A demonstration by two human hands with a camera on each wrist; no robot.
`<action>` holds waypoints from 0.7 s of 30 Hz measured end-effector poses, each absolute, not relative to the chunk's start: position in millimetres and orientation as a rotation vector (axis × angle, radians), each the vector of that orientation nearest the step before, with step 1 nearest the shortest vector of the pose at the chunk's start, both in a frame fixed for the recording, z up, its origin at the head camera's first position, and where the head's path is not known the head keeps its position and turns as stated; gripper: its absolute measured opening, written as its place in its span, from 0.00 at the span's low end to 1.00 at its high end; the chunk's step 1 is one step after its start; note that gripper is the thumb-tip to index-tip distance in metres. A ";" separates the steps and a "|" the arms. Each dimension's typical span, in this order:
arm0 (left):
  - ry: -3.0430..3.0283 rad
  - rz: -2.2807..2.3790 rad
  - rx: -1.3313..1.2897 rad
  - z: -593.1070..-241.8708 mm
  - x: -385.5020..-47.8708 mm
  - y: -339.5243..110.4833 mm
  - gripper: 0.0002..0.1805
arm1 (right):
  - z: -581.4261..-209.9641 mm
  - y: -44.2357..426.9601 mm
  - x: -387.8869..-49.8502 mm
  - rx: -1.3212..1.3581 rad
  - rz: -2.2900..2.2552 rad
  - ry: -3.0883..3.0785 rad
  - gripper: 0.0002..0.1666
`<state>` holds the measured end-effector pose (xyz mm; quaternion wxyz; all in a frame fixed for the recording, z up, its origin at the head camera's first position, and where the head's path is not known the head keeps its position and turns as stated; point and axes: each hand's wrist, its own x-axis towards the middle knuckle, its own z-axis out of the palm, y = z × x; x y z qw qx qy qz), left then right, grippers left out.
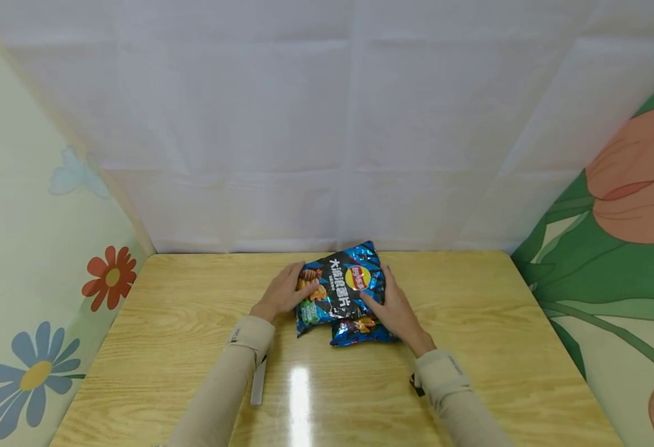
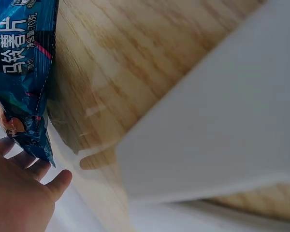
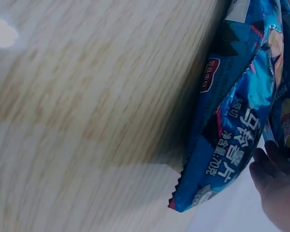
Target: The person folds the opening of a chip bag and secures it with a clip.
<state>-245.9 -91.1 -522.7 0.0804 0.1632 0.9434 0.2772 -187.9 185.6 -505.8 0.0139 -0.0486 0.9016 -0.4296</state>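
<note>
In the head view a shiny blue and black chip bag with a red and yellow logo lies tilted over a second blue chip bag, whose lower part shows beneath it. The left hand holds the upper bag's left end, its thumb on the front. At the right side, the right hand grips the same bag, thumb on the front and fingers along the edge. Fingertips of the left hand meet a bag's corner in the left wrist view. In the right wrist view the right hand is partly cut off beside both bags.
A wood-grain table bears the bags, near its back edge. Behind it hangs a creased white cloth. Painted flower walls stand at left and right. A pale strip shows by the left sleeve and a small black piece by the right sleeve.
</note>
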 end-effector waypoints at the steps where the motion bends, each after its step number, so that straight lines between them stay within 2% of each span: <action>1: 2.818 0.824 0.482 -523.1 -246.0 -91.3 0.44 | -505.4 185.5 -188.0 -0.152 -1.345 2.803 0.54; 21: 2.801 0.901 0.455 -522.5 -240.2 -92.7 0.43 | -500.0 181.1 -186.3 -0.209 -1.500 2.750 0.52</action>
